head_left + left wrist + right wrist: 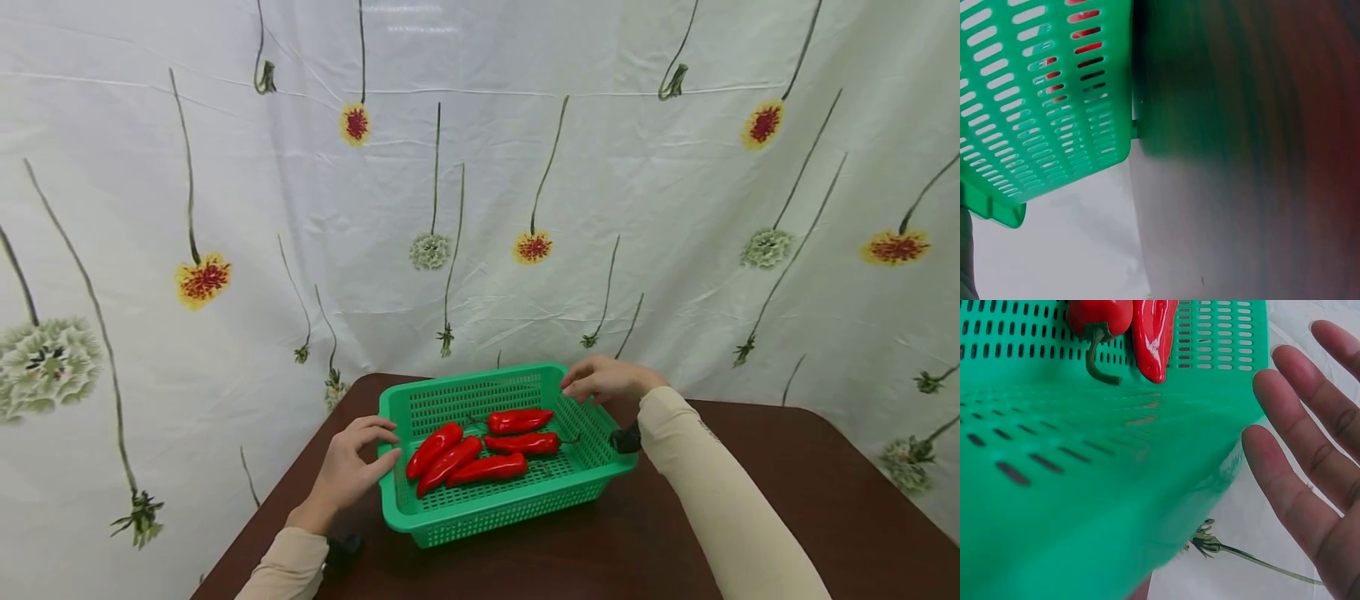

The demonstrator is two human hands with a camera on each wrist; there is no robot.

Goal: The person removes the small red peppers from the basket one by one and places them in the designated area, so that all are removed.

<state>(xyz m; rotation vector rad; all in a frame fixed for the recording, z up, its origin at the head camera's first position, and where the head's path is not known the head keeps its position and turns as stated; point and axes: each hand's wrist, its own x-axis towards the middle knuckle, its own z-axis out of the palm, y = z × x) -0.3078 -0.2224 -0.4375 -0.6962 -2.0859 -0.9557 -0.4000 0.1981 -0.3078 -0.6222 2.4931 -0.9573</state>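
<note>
A green plastic basket (517, 515) with slotted walls sits on the table, holding several glossy red peppers (487, 470). My left hand (348, 467) is at the basket's left rim, thumb and fingers spread apart and loosely bent. Only a sliver of that hand shows in the left wrist view, beside the slotted basket wall (1041, 112). Over the far right corner is my right hand (611, 380). In the right wrist view its fingers (1297, 425) extend loosely near the rim, gripping nothing. A pepper with a curved green stem (1100, 353) lies inside.
The dark brown table (750, 467) extends to the right of the basket and in front of it. Behind hangs a white cloth (495, 292) printed with flowers. Dark bands (341, 554) sit at both wrists.
</note>
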